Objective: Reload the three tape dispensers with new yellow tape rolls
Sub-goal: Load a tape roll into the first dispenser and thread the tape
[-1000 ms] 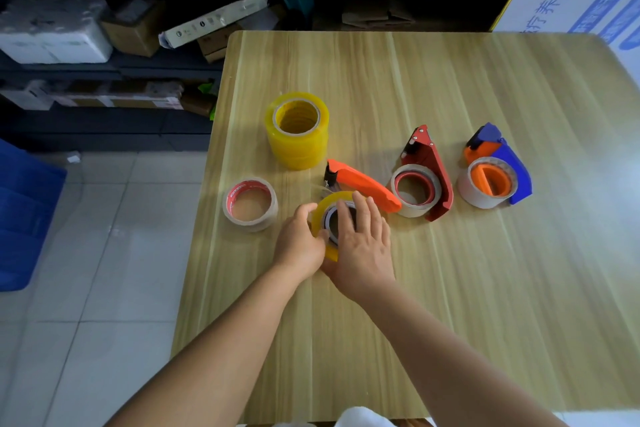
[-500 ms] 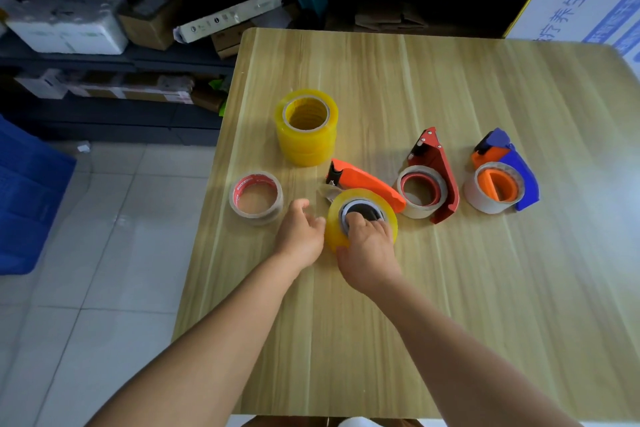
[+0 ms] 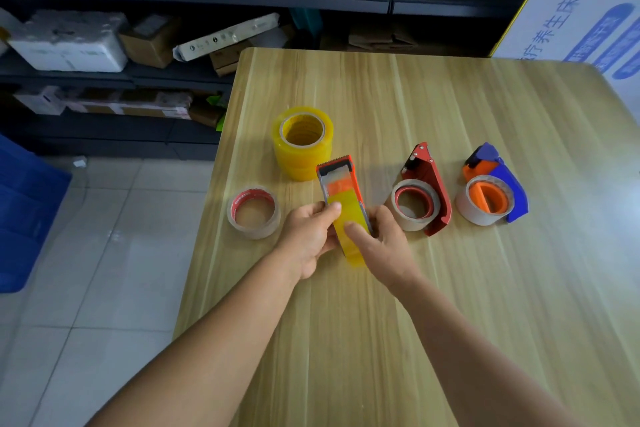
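I hold the orange tape dispenser [image 3: 337, 177] upright above the wooden table [image 3: 450, 288], its toothed blade pointing away from me. A yellow tape roll [image 3: 349, 218] sits in it. My left hand [image 3: 308, 236] grips its left side and my right hand [image 3: 381, 239] grips its right side, with thumb and a finger on the yellow tape. A stack of yellow tape rolls [image 3: 303, 142] stands just behind. The red dispenser [image 3: 429, 184] and the blue dispenser [image 3: 498, 180] lie to the right, each with a pale, nearly used roll.
A loose, nearly used roll with a red core [image 3: 254, 211] lies near the table's left edge. Dark shelves with boxes [image 3: 69, 42] run behind the table. A blue bin [image 3: 24, 211] stands on the tiled floor at left. A white printed board [image 3: 581, 21] leans at the back right.
The orange dispenser lay flat on the table with the yellow roll being pressed onto it. Now both hands have lifted it and turned it on edge, blade pointing away.
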The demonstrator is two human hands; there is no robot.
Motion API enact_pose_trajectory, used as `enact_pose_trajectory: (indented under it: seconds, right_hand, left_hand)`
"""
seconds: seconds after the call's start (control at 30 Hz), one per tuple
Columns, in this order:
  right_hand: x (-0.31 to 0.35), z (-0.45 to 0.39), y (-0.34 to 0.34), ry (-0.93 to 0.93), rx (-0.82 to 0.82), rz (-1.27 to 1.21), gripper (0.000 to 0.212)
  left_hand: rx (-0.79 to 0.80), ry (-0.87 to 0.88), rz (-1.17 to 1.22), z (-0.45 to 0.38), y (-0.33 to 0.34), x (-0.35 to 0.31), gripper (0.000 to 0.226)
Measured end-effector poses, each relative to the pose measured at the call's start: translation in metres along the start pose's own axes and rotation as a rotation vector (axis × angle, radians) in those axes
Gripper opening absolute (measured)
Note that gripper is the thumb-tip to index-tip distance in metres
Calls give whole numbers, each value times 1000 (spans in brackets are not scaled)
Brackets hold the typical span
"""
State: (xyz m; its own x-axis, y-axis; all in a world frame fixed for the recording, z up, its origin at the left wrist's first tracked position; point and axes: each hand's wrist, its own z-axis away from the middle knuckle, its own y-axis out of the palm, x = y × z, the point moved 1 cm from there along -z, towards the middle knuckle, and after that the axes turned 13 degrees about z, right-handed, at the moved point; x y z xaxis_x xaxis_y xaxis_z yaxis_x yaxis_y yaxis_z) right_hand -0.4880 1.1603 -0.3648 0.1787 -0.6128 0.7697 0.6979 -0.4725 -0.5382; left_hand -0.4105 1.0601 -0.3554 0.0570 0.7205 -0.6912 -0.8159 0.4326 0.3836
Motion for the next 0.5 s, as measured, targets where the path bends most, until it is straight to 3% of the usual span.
enact_pose_trajectory:
  seconds: [0.1, 0.2, 0.27, 0.37, 0.5]
  right_hand:
    - [2, -2, -3, -38, -50, 111, 84]
    - [9, -9, -10, -49, 32, 80, 119]
    - [15, -12, -14, -79, 95, 72, 119]
    - [24, -11, -18, -94, 117, 104, 98]
    - [33, -6, -20, -58, 50, 166, 102]
  left_hand:
    - [29, 65, -19, 4, 2, -4, 25]
    - [50, 94, -18, 7, 2, -5, 33]
    - [62, 96, -22, 8, 2, -7, 38]
    - [63, 108, -4, 11, 4, -12, 36]
    - [88, 93, 18, 14, 7, -16, 35]
